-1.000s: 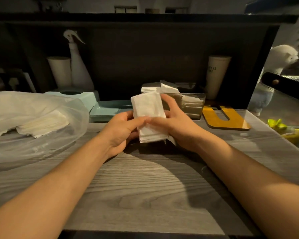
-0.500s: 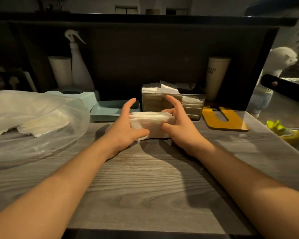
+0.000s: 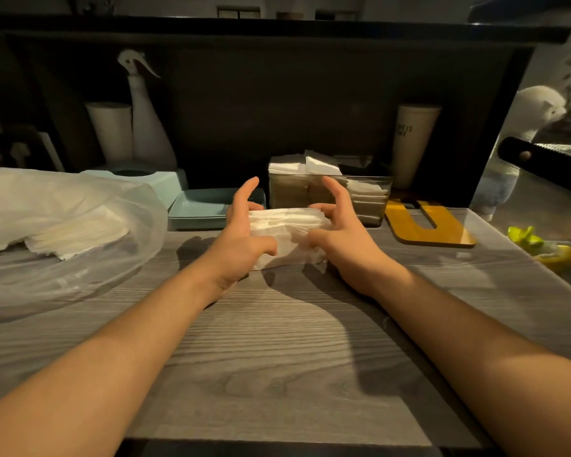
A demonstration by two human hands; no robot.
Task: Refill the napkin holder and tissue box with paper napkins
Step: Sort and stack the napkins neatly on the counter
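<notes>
On the grey wood-grain counter [image 3: 277, 357], mid-frame, one stack of white paper napkins [image 3: 285, 234] is sitting between two hands. Left hand [image 3: 241, 239] is gripping the stack's left end, thumb curled across the front, index finger raised. Right hand [image 3: 343, 239] is clamping the right end, fingers curled around it, index finger also lifted. Just behind the stack, one clear napkin holder [image 3: 373, 199] is standing partly filled with napkins, a few poking out the top. Left of it, one teal tray [image 3: 198, 212] and one pale blue tissue box [image 3: 159, 181] are sitting. Far left, one plastic bag [image 3: 63, 219] is holding more napkins. At the back: one spray bottle [image 3: 145, 127], one paper cup [image 3: 412, 140].
</notes>
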